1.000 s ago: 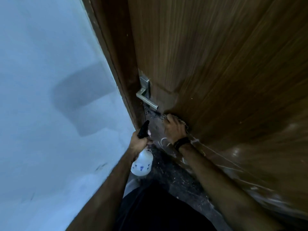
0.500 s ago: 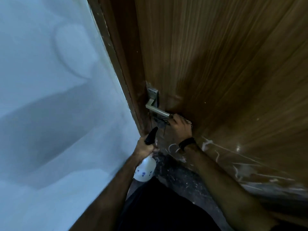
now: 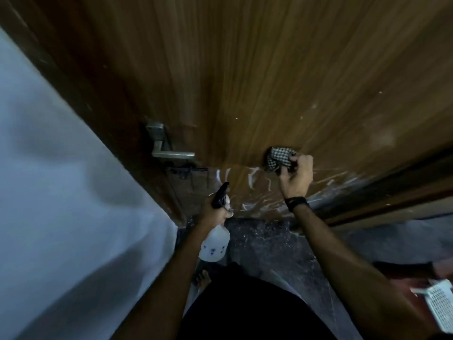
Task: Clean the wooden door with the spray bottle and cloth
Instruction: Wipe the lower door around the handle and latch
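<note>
right hand point(image 3: 295, 177) moved right of handle point(image 3: 171, 153), cloth point(image 3: 279, 159) bunched in fingertips

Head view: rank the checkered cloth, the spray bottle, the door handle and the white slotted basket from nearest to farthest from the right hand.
Measured from the right hand:
1. Checkered cloth: gripped in that hand, against the wooden door.
2. Spray bottle: lower left, held by the left hand.
3. Door handle: further left, near the door's edge.
4. White slotted basket: far lower right, at the frame's edge.
</note>
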Tool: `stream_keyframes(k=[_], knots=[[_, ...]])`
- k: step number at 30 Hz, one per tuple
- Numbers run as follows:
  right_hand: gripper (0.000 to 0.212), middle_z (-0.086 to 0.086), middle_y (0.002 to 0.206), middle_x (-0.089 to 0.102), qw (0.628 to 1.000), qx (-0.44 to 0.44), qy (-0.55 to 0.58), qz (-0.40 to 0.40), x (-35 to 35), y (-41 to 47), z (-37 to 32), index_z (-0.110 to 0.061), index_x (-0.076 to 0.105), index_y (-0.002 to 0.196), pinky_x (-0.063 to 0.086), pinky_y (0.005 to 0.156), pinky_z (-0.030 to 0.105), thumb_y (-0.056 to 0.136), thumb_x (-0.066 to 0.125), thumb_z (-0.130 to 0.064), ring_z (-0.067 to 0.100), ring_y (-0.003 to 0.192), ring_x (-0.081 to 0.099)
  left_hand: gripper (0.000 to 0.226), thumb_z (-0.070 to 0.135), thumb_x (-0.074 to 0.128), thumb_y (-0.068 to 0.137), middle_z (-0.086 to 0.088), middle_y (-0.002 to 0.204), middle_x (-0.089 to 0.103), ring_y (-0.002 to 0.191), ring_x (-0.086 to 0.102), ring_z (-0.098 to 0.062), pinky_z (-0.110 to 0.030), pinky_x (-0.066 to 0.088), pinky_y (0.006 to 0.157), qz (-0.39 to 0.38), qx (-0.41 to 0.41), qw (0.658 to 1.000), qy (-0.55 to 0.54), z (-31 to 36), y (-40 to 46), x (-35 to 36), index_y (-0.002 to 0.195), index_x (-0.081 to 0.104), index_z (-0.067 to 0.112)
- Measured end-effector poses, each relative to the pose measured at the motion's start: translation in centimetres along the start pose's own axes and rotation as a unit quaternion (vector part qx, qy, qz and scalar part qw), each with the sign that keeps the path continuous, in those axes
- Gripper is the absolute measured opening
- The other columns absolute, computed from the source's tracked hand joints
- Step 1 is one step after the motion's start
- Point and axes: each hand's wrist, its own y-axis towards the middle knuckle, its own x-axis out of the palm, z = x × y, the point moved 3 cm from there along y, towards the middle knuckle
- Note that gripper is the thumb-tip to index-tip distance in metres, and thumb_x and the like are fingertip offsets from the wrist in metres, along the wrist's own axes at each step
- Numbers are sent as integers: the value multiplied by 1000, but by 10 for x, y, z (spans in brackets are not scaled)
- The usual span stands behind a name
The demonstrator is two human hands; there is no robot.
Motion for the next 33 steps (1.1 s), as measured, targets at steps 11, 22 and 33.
stream_keyframes(k=[11, 22, 33], knots=[[28, 18, 99, 58, 987, 72, 32, 141, -101, 6, 87, -2, 56, 98, 49, 81, 37, 86, 79, -12, 31, 92, 58, 51, -12, 72, 79, -4, 76, 63, 65, 57, -19, -27, 47, 58, -15, 108, 994, -27, 24, -16, 89, 79, 75, 38], [28, 14, 103, 58, 970, 48, 49, 233, -141, -6, 220, -3, 58, 104, 53, 77, 44, 87, 76, -15, 26, 92, 58, 12, 2, 71, 92, -5, 67, 58, 40, 51, -21, -30, 48, 46, -45, 237, 970, -11, 43, 15, 243, 92, 59, 6], [28, 13, 100, 58, 924, -124, -59, 356, -166, -5, 325, 1, 60, 105, 35, 82, 16, 83, 77, -4, 11, 91, 49, 19, 15, 70, 93, -9, 56, 56, 42, 56, -24, -32, 51, 57, -113, 420, 898, 66, 49, 104, 326, 94, 58, 0]])
